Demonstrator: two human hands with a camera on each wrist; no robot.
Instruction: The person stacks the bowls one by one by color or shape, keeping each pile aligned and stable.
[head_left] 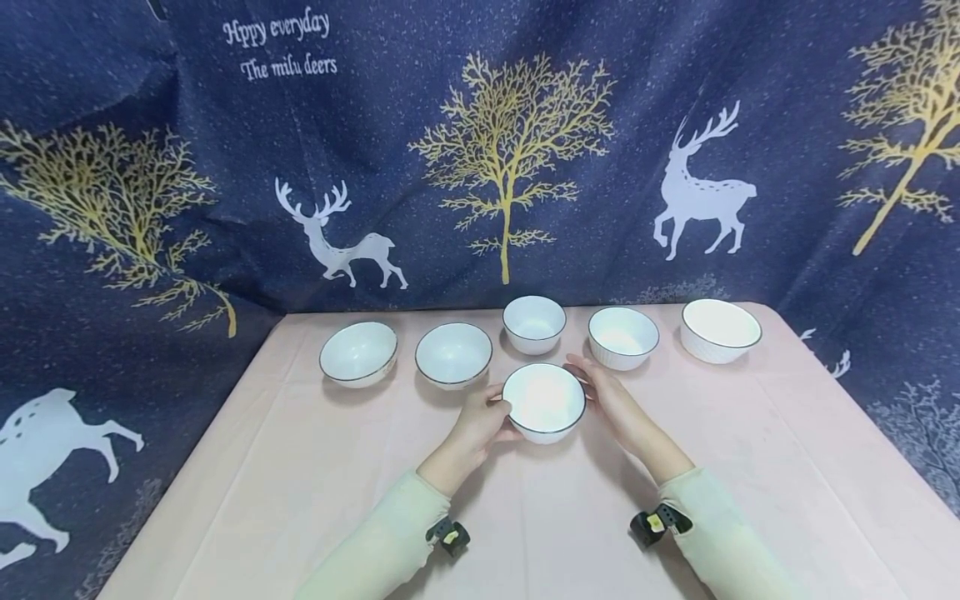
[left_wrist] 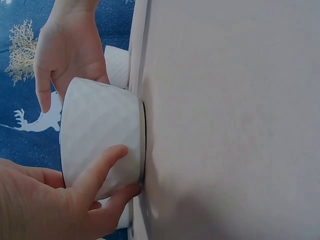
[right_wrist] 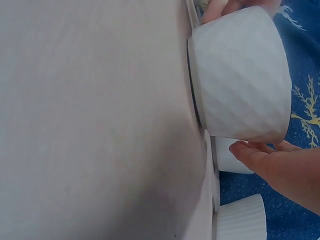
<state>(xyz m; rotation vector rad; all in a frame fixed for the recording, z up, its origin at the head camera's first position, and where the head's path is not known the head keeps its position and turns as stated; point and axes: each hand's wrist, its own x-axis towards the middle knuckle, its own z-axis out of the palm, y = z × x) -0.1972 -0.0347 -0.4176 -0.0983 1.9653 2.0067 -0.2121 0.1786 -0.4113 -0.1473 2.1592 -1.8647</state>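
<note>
Left hand (head_left: pixel 476 422) grips the front bowl (head_left: pixel 543 403); right hand (head_left: pixel 615 405), fingers relaxed and uncurled, at the bowl's opposite side.

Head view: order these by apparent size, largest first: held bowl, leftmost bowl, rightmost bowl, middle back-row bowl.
1. Held bowl, though it looks nearer the camera.
2. Leftmost bowl and rightmost bowl: too alike to rank.
3. Middle back-row bowl.
</note>
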